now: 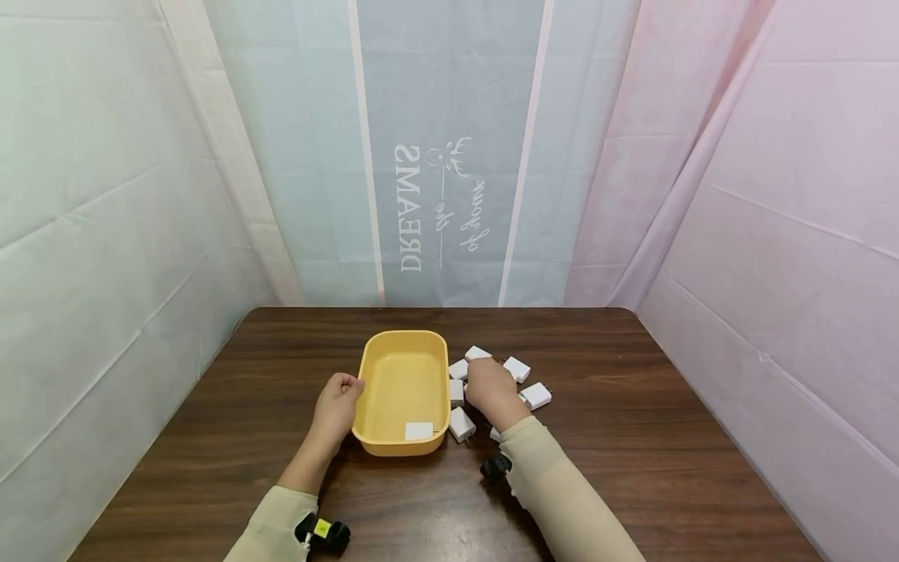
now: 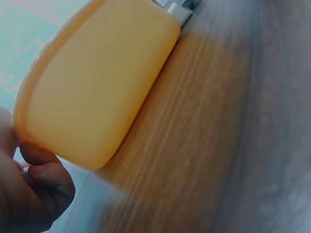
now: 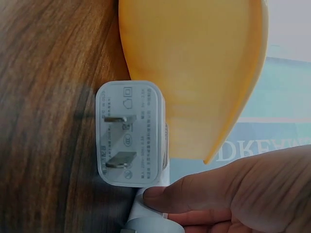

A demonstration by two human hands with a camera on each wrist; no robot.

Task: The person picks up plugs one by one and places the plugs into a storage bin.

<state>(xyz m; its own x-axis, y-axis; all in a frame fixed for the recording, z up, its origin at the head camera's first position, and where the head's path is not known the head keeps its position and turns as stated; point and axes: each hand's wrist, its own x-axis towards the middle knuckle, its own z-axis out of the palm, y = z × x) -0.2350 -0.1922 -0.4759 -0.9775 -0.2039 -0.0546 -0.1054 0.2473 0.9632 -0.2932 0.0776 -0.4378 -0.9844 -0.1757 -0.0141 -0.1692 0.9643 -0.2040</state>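
Note:
A yellow plastic basin (image 1: 400, 449) stands on the table, with one white plug-in charger (image 1: 419, 431) lying in its near end. My left hand (image 1: 337, 404) pinches the basin's left rim between thumb and curled fingers. Right of the basin lie several white chargers (image 1: 461, 425) in a loose group. My right hand (image 1: 492, 389) reaches down among them, its fingertips hidden in the head view. In the right wrist view the thumb presses a white charger (image 3: 145, 209), with fingers behind it. A nearer charger (image 3: 130, 133) shows its two metal prongs beside the basin wall.
The dark wood-grain table (image 1: 618, 468) reaches back to a printed curtain (image 1: 456, 78). Pale cloth hangs at both sides. More chargers, such as one (image 1: 537, 396) with its prongs pointing right, lie around my right hand.

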